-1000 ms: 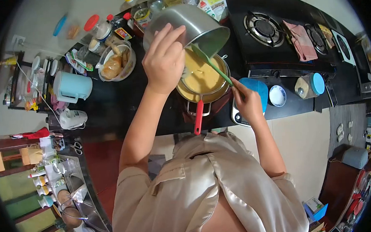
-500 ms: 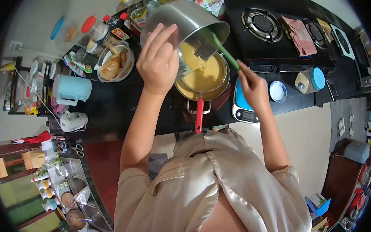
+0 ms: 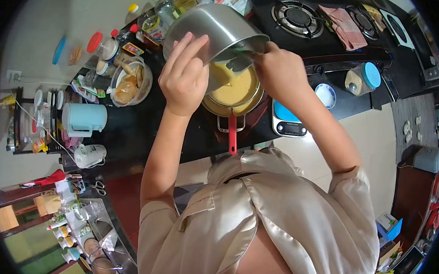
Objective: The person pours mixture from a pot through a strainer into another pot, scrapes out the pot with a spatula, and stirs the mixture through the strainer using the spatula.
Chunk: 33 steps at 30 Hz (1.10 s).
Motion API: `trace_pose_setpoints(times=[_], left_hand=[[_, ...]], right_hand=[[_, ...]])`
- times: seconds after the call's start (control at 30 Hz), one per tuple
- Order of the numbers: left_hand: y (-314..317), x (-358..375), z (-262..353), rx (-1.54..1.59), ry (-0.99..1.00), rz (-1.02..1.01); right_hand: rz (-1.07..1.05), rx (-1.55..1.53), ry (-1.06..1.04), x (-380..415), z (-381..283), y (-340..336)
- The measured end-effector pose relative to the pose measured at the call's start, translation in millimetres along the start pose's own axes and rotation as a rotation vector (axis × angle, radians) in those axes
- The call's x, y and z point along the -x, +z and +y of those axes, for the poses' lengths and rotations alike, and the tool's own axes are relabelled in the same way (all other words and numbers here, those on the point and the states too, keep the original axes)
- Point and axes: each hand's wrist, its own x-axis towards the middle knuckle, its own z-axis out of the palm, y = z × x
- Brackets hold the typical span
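My left hand point(image 3: 184, 78) grips the side of a tilted metal pot point(image 3: 212, 28), fingers wrapped on its outer wall. Yellow batter point(image 3: 235, 89) lies below in a strainer with a red handle point(image 3: 233, 133), which rests over a metal pot with a side handle point(image 3: 223, 125). My right hand point(image 3: 282, 70) is closed at the mouth of the tilted pot, holding a green spatula point(image 3: 244, 50) that is mostly hidden inside it.
Right of the pots are a kitchen scale point(image 3: 289, 128), a small bowl point(image 3: 325, 96) and a blue-lidded jar point(image 3: 363, 78). A gas stove point(image 3: 299, 20) stands behind. Bowl of food point(image 3: 132, 83), blue pitcher point(image 3: 84, 118) and bottles point(image 3: 165, 10) are at left.
My right hand has moved up and left to the pot's mouth, taking the spatula deeper inside. The view has shifted slightly.
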Motion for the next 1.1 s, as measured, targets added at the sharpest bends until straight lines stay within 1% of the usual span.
trace_pose_setpoints(times=[0.03, 0.07, 0.13, 0.3, 0.4, 0.43, 0.47, 0.53, 0.6, 0.67, 0.7, 0.73, 0.8, 0.87, 0.93, 0.97, 1.0, 1.07, 1.1], left_hand=[[0, 1, 1, 0.017, 0.008, -0.007], [1, 2, 2, 0.031, 0.012, -0.012], [1, 4, 2, 0.039, 0.009, -0.018], [1, 5, -7, 0.017, 0.006, -0.002], [3, 3, -8, -0.005, 0.012, 0.014], [2, 2, -9, -0.001, 0.009, 0.001], [2, 2, -9, 0.002, 0.007, -0.010], [4, 3, -7, 0.000, 0.011, -0.009], [5, 4, -5, 0.002, 0.018, -0.010], [4, 2, -5, -0.012, 0.017, -0.006], [2, 2, -6, -0.017, 0.014, -0.007], [0, 1, -9, -0.018, 0.012, -0.006], [-1, 4, -10, -0.016, 0.004, -0.012], [1, 6, -13, -0.053, -0.005, 0.017], [-1, 6, -15, -0.065, -0.021, 0.025], [-2, 6, -18, -0.080, -0.037, 0.035], [-4, 6, -21, -0.083, -0.035, 0.036], [-8, 8, -26, -0.094, -0.075, 0.075], [-10, 8, -28, -0.096, -0.086, 0.075]], right_hand=[[-0.095, 0.112, -0.063, -3, -2, 2], [-0.095, 0.114, -0.061, -3, -6, 1], [-0.271, 0.136, -0.133, -4, -13, -8], [-0.374, 0.114, -0.141, 13, -4, -41], [-0.370, 0.154, -0.169, 13, -3, -61], [-0.308, 0.134, -0.167, 9, -3, -62], [-0.310, 0.135, -0.168, 4, -6, -57], [-0.143, 0.207, -0.124, -8, -17, -38], [-0.150, 0.265, -0.104, -14, -30, -21], [-0.281, 0.336, -0.128, -17, -36, -10], [-0.335, 0.317, -0.174, -13, -38, -19], [-0.332, 0.317, -0.180, -9, -37, -25], [-0.452, 0.268, -0.143, 6, -31, -38], [-0.455, 0.260, -0.143, 18, -25, -47], [-0.425, 0.209, -0.099, 32, -11, -49], [-0.344, 0.106, -0.067, 38, -2, -50], [-0.276, -0.058, 0.019, 42, 7, -51], [-0.271, -0.234, 0.144, 54, 39, -37], [-0.281, -0.391, 0.235, 60, 51, -31]])
